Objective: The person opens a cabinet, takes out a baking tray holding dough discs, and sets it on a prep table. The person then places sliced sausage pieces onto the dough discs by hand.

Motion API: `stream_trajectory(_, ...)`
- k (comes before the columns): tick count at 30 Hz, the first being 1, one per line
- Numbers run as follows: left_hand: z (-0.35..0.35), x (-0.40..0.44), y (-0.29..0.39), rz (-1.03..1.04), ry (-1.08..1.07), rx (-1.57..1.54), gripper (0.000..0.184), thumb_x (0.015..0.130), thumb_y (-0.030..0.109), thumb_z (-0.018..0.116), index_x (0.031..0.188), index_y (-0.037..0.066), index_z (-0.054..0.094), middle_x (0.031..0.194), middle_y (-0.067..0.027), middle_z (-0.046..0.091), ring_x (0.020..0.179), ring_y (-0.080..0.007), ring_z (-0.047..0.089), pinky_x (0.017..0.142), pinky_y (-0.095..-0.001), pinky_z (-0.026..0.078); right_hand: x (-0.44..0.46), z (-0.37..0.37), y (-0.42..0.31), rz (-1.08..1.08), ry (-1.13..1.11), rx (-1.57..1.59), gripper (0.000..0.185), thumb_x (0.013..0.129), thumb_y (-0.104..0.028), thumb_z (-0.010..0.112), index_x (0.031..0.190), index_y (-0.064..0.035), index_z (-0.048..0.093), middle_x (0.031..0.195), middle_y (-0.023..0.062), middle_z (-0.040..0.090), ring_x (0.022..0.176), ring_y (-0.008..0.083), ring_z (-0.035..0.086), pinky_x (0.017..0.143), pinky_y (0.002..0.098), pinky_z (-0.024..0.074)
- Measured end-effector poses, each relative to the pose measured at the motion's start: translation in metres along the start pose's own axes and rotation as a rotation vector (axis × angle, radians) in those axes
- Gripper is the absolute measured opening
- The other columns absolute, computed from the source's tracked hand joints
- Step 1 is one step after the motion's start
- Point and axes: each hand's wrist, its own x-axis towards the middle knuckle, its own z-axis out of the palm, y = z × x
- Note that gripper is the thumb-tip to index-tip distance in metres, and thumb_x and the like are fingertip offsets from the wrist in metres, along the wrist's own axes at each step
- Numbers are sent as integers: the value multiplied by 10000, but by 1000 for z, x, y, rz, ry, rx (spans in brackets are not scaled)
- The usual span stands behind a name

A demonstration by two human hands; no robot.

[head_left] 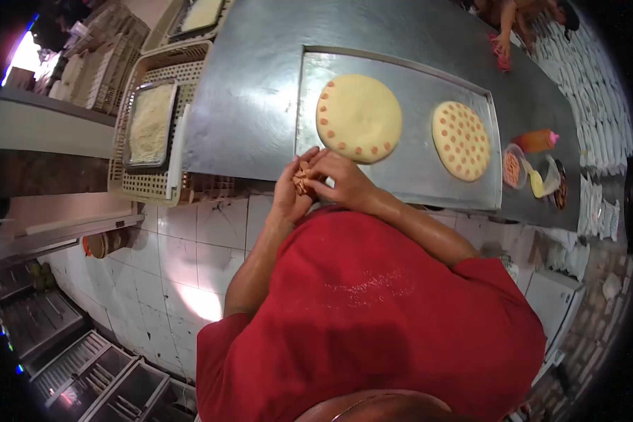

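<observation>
My left hand (285, 197) is cupped around a small heap of sausage slices (302, 179) at the near left edge of the tray. My right hand (346, 181) meets it from the right, thumb and fingers pinched at the slices. Just beyond lies a round, pale flat dough (362, 112) with a partial ring of slices along its left and near rim. A second dough round (461, 141), farther right, is covered with slices over its whole top. Both rounds rest on the metal baking tray (418, 169).
Right of the tray are a tub of orange-pink pieces (513, 167), a sauce bottle (536, 141) and a yellow-filled bag (538, 184). A plastic crate (144, 184) holding a tray of crumbs (150, 123) stands left. Another person's hand (503, 43) reaches over the far right edge.
</observation>
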Motion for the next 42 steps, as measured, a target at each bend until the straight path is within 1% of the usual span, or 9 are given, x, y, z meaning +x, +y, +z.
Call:
stream_trajectory(7,-8,-1,3,-56,114,206,383,1052,286,449,1241,-26,569,1031,-89,651,858,-150,620,679,-253,512,-3,-29,-8,333,99,77,175,862,-167,736,933,-10,708,830,68,677,747,160,599,698,291,470)
stream_trajectory(10,-3,-2,1,-85,77,353,280,1025,241,550,1155,-3,593,852,-43,604,653,-82,515,502,-197,368,-8,-29,0,395,78,96,218,875,-218,727,950,-14,703,835,73,683,752,166,606,696,312,474)
stream_trajectory(14,-3,0,-1,-66,100,511,290,1005,255,596,1134,-4,598,843,-39,590,623,-74,486,486,-187,351,-16,-33,6,532,90,250,226,881,-206,726,972,0,706,886,61,703,775,133,618,704,294,480)
stream_trajectory(20,-9,-3,3,-61,162,473,261,985,245,632,1081,4,609,846,-41,600,631,-76,492,495,-188,355,-43,-82,65,772,588,414,228,886,-179,719,1007,14,722,951,69,716,848,123,644,720,259,490)
stream_trajectory(24,-11,-1,6,-55,206,393,233,971,222,655,1057,9,617,846,-43,604,636,-75,492,500,-186,356,-69,-109,127,837,637,326,204,871,-164,727,981,9,730,872,53,709,789,115,633,677,253,488)
stream_trajectory(32,-7,3,3,-52,224,435,219,970,198,654,1064,6,611,865,-46,604,645,-69,490,504,-184,356,-65,-107,125,930,606,149,238,870,-197,729,965,22,725,781,27,689,673,103,593,614,266,481)
stream_trajectory(36,4,9,-1,-76,216,508,209,974,179,641,1068,-4,607,870,-46,603,647,-65,490,503,-183,355,-55,-94,82,722,628,7,268,878,-223,732,962,31,714,797,45,693,705,102,600,649,268,487)
stream_trajectory(38,10,16,-8,-104,179,559,207,975,168,631,1074,-13,605,869,-44,602,648,-63,492,501,-184,353,-44,-75,44,590,264,171,276,885,-226,730,977,32,696,820,67,698,739,111,607,694,273,495)
stream_trajectory(42,19,32,-26,-111,106,571,224,966,148,636,1100,-31,625,890,-67,633,652,-69,512,505,-187,371,-33,-74,7,538,97,274,262,893,-208,718,1000,29,684,854,83,708,804,125,637,739,280,505)
